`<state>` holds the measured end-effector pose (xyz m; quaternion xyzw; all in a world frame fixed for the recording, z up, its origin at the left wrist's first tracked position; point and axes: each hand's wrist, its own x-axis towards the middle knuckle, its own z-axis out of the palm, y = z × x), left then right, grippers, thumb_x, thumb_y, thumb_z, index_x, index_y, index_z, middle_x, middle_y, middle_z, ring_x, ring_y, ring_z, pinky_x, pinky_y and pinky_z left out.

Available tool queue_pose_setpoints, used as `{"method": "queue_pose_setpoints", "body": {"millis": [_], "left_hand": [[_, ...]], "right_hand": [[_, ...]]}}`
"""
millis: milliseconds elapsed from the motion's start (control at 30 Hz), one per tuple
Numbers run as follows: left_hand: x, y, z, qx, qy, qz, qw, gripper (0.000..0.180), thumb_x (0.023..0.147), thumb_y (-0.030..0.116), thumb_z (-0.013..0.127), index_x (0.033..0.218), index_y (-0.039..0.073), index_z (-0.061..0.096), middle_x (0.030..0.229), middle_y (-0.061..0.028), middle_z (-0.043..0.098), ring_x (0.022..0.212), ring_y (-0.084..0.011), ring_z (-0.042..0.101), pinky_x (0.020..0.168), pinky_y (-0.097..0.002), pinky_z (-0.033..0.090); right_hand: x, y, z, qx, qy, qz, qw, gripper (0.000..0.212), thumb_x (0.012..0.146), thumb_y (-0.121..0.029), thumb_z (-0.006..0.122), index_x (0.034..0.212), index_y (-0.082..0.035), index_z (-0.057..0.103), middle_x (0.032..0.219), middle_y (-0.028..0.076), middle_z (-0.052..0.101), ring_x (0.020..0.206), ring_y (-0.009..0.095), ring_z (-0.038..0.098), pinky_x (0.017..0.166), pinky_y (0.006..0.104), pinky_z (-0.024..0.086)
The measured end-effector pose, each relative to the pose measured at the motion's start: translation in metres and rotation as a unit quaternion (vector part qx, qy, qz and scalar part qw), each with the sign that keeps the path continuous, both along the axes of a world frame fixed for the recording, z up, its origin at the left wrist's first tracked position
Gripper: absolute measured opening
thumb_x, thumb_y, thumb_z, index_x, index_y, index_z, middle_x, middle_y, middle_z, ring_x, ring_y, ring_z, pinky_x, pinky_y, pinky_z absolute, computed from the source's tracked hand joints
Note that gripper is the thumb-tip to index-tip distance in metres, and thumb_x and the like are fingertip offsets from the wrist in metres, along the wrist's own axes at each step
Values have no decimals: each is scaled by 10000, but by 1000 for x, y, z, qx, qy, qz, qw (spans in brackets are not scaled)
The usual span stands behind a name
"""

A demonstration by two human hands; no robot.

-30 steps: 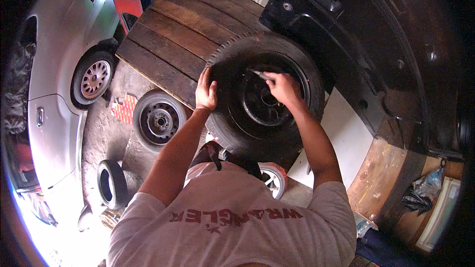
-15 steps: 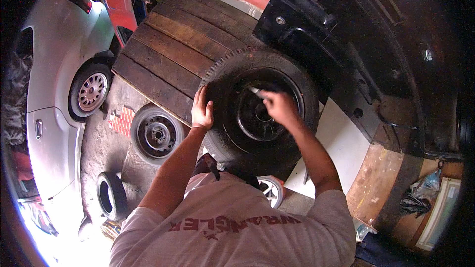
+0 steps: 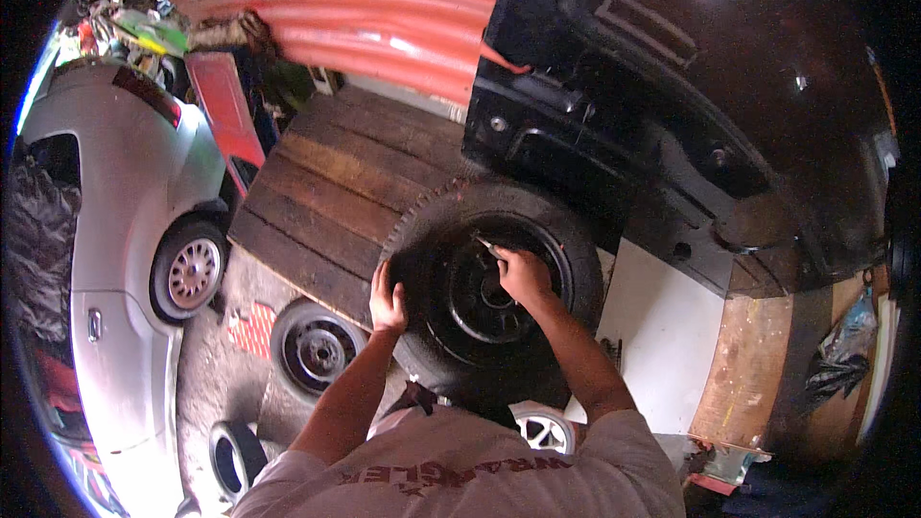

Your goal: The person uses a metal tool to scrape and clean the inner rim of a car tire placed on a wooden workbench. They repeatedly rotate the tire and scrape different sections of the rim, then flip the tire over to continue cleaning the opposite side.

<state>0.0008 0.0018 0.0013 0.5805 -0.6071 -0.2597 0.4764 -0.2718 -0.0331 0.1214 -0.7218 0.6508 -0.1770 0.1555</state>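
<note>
black tyre on its dark steel rim stood upright on ground at edge of wooden plank platform, just in front of dark vehicle body. left hand flat against left sidewall of tyre, fingers spread and pointing up, gripping nothing. right hand over upper part of rim, fingers curled together, pinching a small thin pale tool whose tip sits at the rim edge where it meets the tyre. cannot tell what kind of tool. second wheel lying flat on ground to the left, well apart from left hand. third tyre lower left. silver car parked at far left. white board on floor to right of tyre.
</note>
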Motion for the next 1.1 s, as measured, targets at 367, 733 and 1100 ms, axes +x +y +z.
{"method": "queue_pose_setpoints", "body": {"millis": [367,733,1100], "left_hand": [[-5,-5,0,4,-10,1,1000,608,940,408,417,1361,-30,411,1370,-245,442,1278,-403,413,1082,-421,313],[1,-4,-8,4,-25,7,1000,573,939,352,428,1365,-30,403,1375,-238,440,1290,-389,405,1088,-409,308],[5,-2,-13,-1,-31,24,999,565,923,325,468,1360,-28,408,1361,-239,450,1273,-395,421,1082,-409,320]], "right_hand": [[3,5,11,35,-9,14,999,262,827,-170,622,1078,-161,697,848,188,677,767,361,660,695,454,534],[11,-36,30,152,12,9,988,199,814,-211,562,902,-103,704,883,186,677,849,382,652,746,483,504],[13,-22,37,174,8,39,984,248,845,-258,601,1046,-151,699,960,157,683,911,354,651,791,456,501]]}}
